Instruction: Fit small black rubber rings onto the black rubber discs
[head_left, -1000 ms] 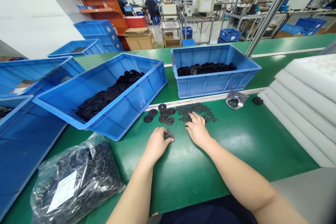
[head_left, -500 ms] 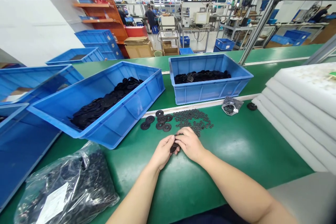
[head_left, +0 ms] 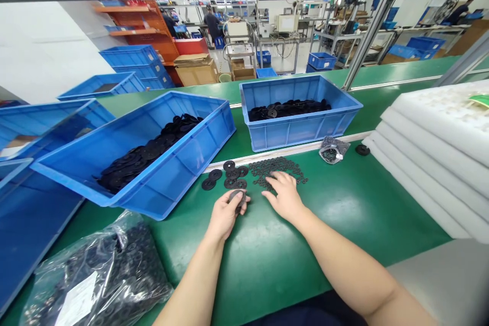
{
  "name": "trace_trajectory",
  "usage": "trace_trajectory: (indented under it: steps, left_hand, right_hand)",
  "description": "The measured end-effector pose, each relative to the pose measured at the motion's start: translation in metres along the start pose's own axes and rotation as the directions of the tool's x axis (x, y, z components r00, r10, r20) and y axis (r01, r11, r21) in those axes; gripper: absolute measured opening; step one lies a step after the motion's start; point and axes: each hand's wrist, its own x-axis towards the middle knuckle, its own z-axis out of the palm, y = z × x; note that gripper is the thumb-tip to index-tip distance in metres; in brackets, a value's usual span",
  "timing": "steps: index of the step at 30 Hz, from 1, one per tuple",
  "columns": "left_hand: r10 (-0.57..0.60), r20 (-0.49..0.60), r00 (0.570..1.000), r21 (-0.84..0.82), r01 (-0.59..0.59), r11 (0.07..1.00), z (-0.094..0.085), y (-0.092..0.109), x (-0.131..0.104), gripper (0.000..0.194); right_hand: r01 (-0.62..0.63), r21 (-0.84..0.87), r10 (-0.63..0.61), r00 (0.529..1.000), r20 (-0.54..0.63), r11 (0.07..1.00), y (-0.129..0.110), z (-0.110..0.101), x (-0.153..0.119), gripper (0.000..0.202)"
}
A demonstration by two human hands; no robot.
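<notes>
My left hand [head_left: 225, 212] is closed round a black disc [head_left: 237, 197], thumb on top; another dark piece seems to lie beneath it, partly hidden by the fingers. My right hand [head_left: 284, 194] is open, palm down, its fingers spread at the near edge of a spread of small black rings [head_left: 277, 165]. Whether a fingertip touches a ring I cannot tell. Just beyond my left hand, several black discs [head_left: 232, 173] lie on the green table [head_left: 275, 275], some overlapping.
Two blue bins [head_left: 206, 150] [head_left: 301, 132] of black discs stand behind. A clear bag of black parts [head_left: 110, 265] lies at left. A small bag [head_left: 333, 152] and a single black part [head_left: 362, 150] lie at right, beside stacked white foam sheets [head_left: 428, 163].
My hands have parted. The left has drawn slightly left with the disc; the right has let go and moved right and forward to the small rings, fingers spreading. The view has shifted slightly.
</notes>
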Motion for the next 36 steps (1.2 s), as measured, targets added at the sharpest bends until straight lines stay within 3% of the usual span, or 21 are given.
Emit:
trace_trajectory:
  steps: [2, 3, 5, 6, 9, 12, 19, 25, 29, 36]
  left_hand:
    - [0.165, -0.132, 0.977, 0.228, -0.132, 0.965, -0.006, -0.005, 0.007, 0.031]
    - [0.277, -0.161, 0.947, 0.375, -0.201, 0.905, -0.008, -0.007, 0.011, 0.031]
    - [0.462, -0.108, 0.880, 0.643, -0.292, 0.708, -0.011, -0.011, 0.018, 0.037]
    - [0.499, -0.044, 0.866, 0.740, -0.307, 0.598, -0.011, -0.012, 0.020, 0.039]
    - [0.447, 0.083, 0.891, 0.900, -0.260, 0.350, -0.008, -0.014, 0.022, 0.039]
    - [0.397, 0.097, 0.913, 0.950, -0.204, 0.236, -0.005, -0.012, 0.017, 0.034]
    - [0.365, 0.200, 0.909, 0.920, -0.303, 0.249, -0.007, -0.006, 0.005, 0.022]
    - [0.282, 0.140, 0.949, 0.940, -0.217, 0.264, -0.012, -0.001, 0.002, 0.030]
    - [0.202, 0.098, 0.974, 0.950, -0.153, 0.274, -0.015, 0.006, 0.000, 0.025]
    - [0.144, 0.062, 0.988, 0.939, -0.106, 0.326, -0.028, 0.010, -0.003, 0.038]
  right_hand:
    - [-0.080, -0.124, 0.089, 0.994, 0.070, 0.989, 0.007, 0.000, 0.002, 0.048]
    - [-0.101, -0.164, 0.119, 0.987, 0.105, 0.981, 0.009, 0.002, 0.002, 0.050]
    - [-0.109, -0.201, 0.139, 0.980, 0.143, 0.973, 0.011, 0.006, 0.002, 0.044]
    - [-0.099, -0.205, 0.130, 0.981, 0.144, 0.974, 0.012, 0.009, 0.001, 0.040]
    - [-0.062, -0.185, 0.081, 0.992, 0.097, 0.981, 0.012, 0.014, -0.001, 0.027]
    - [-0.045, -0.140, 0.056, 0.996, 0.075, 0.989, 0.012, 0.015, 0.001, 0.018]
    - [-0.012, -0.101, 0.022, 0.995, 0.094, 0.995, 0.010, 0.011, 0.004, 0.012]
    - [-0.039, -0.096, 0.050, 0.993, 0.109, 0.995, 0.011, 0.010, 0.002, 0.008]
    - [0.012, -0.083, 0.000, 0.991, 0.134, 0.996, 0.009, 0.010, -0.001, 0.009]
    - [-0.028, -0.106, 0.043, 0.989, 0.142, 0.994, 0.009, 0.009, -0.002, 0.006]
